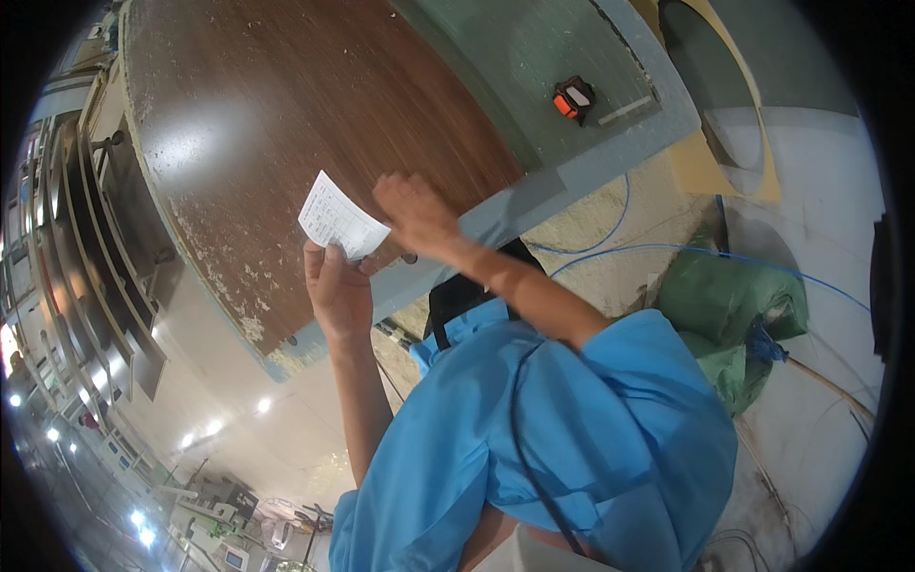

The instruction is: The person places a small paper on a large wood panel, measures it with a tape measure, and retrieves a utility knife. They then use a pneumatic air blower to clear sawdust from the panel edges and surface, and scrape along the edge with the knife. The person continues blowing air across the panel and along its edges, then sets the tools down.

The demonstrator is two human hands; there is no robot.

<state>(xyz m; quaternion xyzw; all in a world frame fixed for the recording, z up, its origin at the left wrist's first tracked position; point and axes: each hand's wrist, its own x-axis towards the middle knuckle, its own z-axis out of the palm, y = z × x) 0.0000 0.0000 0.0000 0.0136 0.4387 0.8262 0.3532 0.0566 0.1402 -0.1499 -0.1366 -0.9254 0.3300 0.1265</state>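
Observation:
My left hand (339, 291) is closed on a small sheet of printed paper (341, 221), pinched by its lower edge above the near side of a large brown wood-grain board (315, 86). To its right, my right hand (415, 217) is over the same board, a little blurred, with its fingers stretched out and nothing seen in them. I cannot tell whether it touches the surface. An orange and black tape measure (573, 99) lies farther right on the green-grey part of the table (486, 67).
Pale dust and chips lie along the board's left edge. A blue hose (658, 248) crosses the floor at the right, beside a green sack (729, 291) and a wooden stick (829, 386). Several panels (91, 257) stand in a rack at the left. A yellowish cut-out sheet (758, 114) is at the far right.

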